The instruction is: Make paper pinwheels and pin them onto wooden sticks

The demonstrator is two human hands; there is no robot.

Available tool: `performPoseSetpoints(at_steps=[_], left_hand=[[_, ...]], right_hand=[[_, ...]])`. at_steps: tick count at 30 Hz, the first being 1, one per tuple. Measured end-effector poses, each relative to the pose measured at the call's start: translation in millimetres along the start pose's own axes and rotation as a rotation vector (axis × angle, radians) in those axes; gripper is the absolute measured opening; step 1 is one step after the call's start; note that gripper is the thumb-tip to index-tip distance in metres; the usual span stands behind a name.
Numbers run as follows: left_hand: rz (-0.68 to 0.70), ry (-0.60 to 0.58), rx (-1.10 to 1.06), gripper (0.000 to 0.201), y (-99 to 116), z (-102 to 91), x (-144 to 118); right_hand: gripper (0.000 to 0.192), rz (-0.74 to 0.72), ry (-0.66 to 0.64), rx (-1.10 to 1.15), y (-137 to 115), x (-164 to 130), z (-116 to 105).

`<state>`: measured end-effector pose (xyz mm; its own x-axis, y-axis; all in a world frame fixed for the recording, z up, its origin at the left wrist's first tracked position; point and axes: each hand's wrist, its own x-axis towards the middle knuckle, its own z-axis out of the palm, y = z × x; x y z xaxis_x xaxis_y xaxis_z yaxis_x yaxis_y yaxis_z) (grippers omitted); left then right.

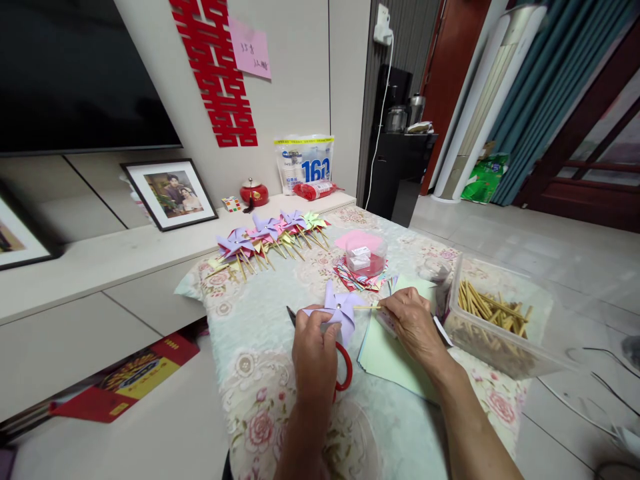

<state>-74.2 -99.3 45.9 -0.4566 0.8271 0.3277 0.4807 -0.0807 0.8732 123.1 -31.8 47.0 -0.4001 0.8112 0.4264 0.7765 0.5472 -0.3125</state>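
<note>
Lilac pinwheel [345, 315] above the cloth-covered table [273, 317], between both hands. Left hand [315, 343] pinches a paper blade; right hand [411, 317] grips its stick [367, 307] near the far end, fingers closed. Red-handled scissors [349, 368] beneath left hand, partly hidden. Pale green paper stack [393, 360] under right hand. Clear bin [463, 328] of sticks at right; pinwheel row [270, 230] at table's back edge.

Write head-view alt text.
A person's left hand holds a lilac paper pinwheel, right hand its stick, over a floral tablecloth. Red-handled scissors lie by the left hand; more pinwheels lie beyond, green paper and a clear box of sticks at right.
</note>
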Motion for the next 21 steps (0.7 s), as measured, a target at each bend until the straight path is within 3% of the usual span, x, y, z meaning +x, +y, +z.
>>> performPoseSetpoints(at_steps=[16,18,21], left_hand=[[-0.034,0.020,-0.074,0.007,-2.2,-0.5,0.2],[-0.039,0.057,-0.125,0.019,0.7,-0.5,-0.2],[-0.015,0.229,-0.229,0.040,3.1,1.8,-0.8]], right_hand=[[0.021,-0.017,0.002,0.026,-1.5,0.3,-0.3],[0.022,0.016,0.045,0.019,-2.9,0.3,-0.6],[0.023,0.073,0.135,0.042,-4.2,0.3,-0.4]])
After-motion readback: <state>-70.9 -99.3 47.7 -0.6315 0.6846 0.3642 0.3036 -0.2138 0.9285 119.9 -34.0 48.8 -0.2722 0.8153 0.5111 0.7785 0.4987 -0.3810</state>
